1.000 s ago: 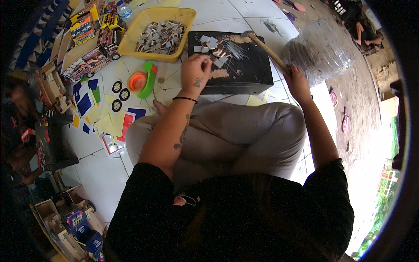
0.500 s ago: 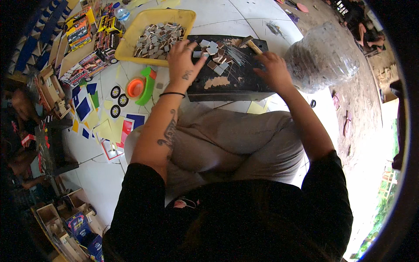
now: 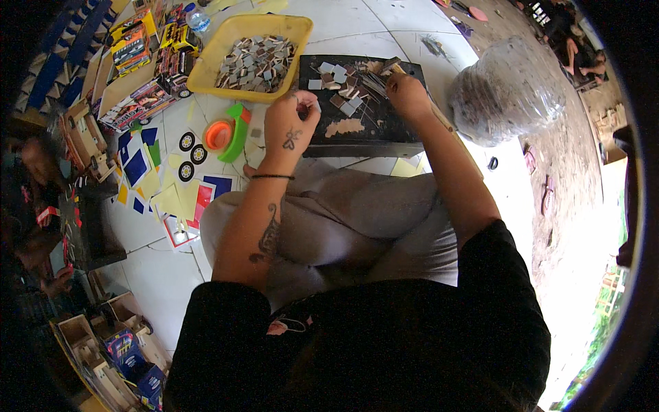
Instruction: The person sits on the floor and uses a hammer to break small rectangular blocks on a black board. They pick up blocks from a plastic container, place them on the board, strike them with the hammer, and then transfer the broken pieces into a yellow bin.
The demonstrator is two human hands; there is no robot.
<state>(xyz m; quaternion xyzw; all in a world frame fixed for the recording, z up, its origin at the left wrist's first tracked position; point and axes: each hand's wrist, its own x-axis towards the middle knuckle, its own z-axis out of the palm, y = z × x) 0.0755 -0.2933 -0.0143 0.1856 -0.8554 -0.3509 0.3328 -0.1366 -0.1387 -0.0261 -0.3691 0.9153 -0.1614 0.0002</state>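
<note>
A low black wooden block (image 3: 384, 147) stands before my crossed legs, its top bearing a pile of small grey-faced square wooden tiles (image 3: 336, 75). My left hand (image 3: 292, 123) is curled at its left edge, thumb and fingers closed together; whatever they hold is hidden. At the block's right side, my right hand (image 3: 410, 97) has its fingers bent in beside a bundle of thin metal pins (image 3: 371, 84). I cannot make out what is between them. Just beyond its fingertips lies a hammer head (image 3: 392, 66). A pale wooden strip, perhaps a handle, shows along my right wrist.
A yellow tub (image 3: 194, 81) of similar tiles stands behind my left hand. Left lie a green-and-orange tape dispenser (image 3: 237, 134), black toy wheels (image 3: 186, 141), coloured sheets (image 3: 135, 168) and toy trucks (image 3: 130, 103). A plastic-wrapped bundle (image 3: 508, 89) sits right; other people are at the far edges.
My left hand has drawn back toward me from the tiles and its fingers have closed. My right hand has moved slightly left and inward, fingers now curled at the pins.
</note>
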